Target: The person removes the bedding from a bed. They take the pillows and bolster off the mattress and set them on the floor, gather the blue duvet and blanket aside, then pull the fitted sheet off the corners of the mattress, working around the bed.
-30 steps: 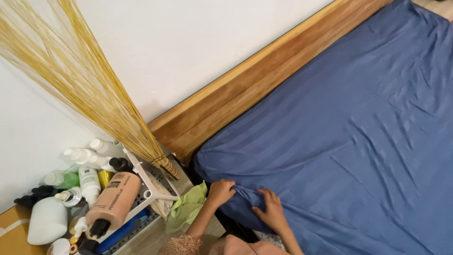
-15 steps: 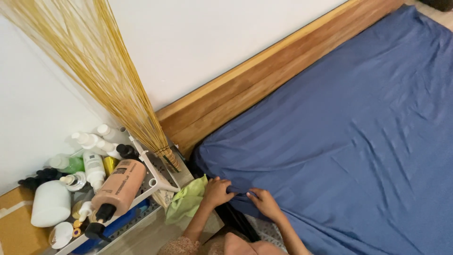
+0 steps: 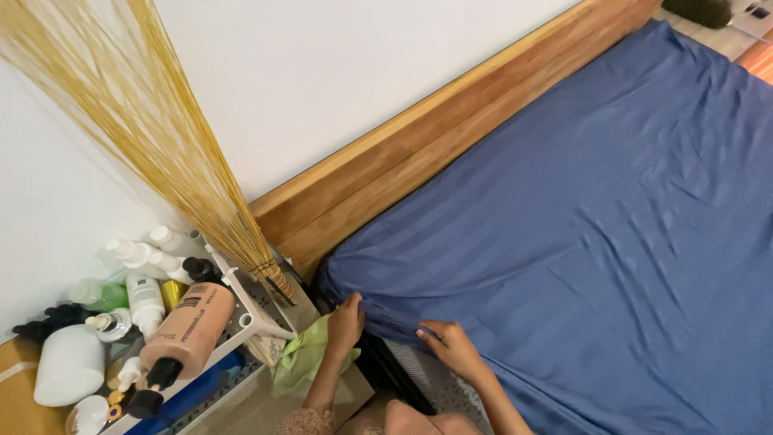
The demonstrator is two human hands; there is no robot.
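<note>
A dark blue bedsheet point(image 3: 580, 225) covers a mattress that fills the right half of the view. At its near left corner, my left hand point(image 3: 346, 322) grips the sheet's edge where it wraps the corner. My right hand point(image 3: 451, 346) pinches the same edge a little to the right, along the mattress side. Below the sheet's hem a strip of pale patterned mattress point(image 3: 423, 370) shows. Both forearms come up from the bottom of the view.
A wooden headboard point(image 3: 403, 177) runs diagonally along the white wall. A straw broom point(image 3: 161, 145) leans at the left. A white rack point(image 3: 241, 314) holds several bottles, among them a large tan one point(image 3: 185, 330). A green cloth point(image 3: 302, 358) lies beside the bed corner.
My hands have stayed on the sheet's corner, the right one shifting slightly along the edge. The view has tilted so the bed corner sits a little higher.
</note>
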